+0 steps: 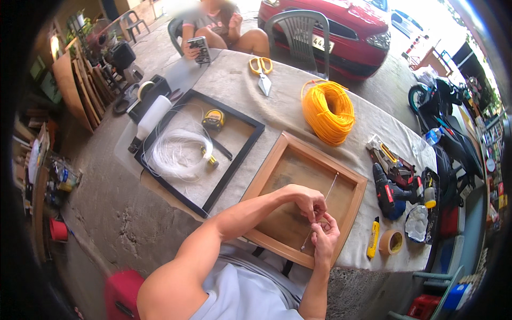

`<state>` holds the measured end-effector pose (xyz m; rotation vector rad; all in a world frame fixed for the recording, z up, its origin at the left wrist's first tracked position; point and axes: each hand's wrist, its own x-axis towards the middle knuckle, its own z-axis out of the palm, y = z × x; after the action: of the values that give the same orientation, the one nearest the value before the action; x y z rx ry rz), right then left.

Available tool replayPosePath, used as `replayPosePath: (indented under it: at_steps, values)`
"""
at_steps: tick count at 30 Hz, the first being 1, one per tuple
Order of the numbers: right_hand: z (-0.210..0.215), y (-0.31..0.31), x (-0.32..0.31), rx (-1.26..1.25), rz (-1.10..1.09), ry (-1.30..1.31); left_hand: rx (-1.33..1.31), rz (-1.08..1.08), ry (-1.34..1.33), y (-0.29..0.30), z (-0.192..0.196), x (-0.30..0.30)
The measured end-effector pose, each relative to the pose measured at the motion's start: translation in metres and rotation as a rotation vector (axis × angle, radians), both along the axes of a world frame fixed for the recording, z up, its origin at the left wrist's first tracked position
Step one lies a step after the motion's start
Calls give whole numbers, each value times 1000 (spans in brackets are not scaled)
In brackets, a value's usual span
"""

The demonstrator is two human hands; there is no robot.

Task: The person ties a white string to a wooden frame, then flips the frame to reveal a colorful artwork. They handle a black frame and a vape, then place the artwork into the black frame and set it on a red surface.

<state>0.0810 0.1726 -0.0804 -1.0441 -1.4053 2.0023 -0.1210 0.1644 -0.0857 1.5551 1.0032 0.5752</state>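
A brown wooden frame (326, 161) lies on the cloth-covered table right in front of me. A thin whitish string (332, 186) runs across its opening from the far right side to the near side. My left hand (310, 204) reaches over the frame with its fingers pinched together on the string near its middle. Just below it, my right hand (325, 233) is closed on the same string, thumb and fingertips nearly touching the left fingers. The fingers hide the stretch of string between them.
Left of the frame, a black frame (234, 169) surrounds a coil of clear line (173, 154) and a tape measure (214, 120). Farther off lie scissors (262, 74) and a yellow cord coil (329, 112). Rightward are a drill (385, 186), cutter (373, 240) and tape roll (391, 242). A person (224, 32) sits opposite.
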Motion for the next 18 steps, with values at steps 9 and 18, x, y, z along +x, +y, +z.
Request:
replayPosePath:
  at_steps: [9, 18]
  values:
    - [-4, -2, 4, 160, -93, -42, -98, 33, -1, -3, 5, 2]
    - [-10, -2, 6, 245, -89, -50, -65, 22, 10, -3, 2, 1]
